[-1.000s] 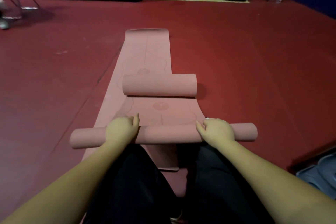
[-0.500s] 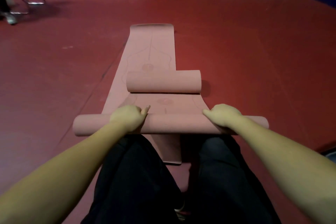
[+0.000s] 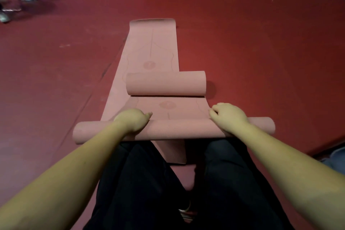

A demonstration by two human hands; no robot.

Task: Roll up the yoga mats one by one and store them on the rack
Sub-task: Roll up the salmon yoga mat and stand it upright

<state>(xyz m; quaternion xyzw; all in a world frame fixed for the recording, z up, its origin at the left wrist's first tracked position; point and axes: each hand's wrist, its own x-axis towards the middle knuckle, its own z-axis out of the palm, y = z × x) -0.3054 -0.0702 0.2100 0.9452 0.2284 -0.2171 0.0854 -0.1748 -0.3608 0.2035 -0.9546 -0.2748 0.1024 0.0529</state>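
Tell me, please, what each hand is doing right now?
Left hand: fingers curled over the near roll, gripping it.
Right hand: fingers curled over the same roll, gripping it.

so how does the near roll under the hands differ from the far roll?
The near roll has the left hand and right hand on it; the far roll lies untouched. The near roll spans wider and looks thinner; the far roll is shorter and fatter. Both are pink, lying crosswise on flat mat.
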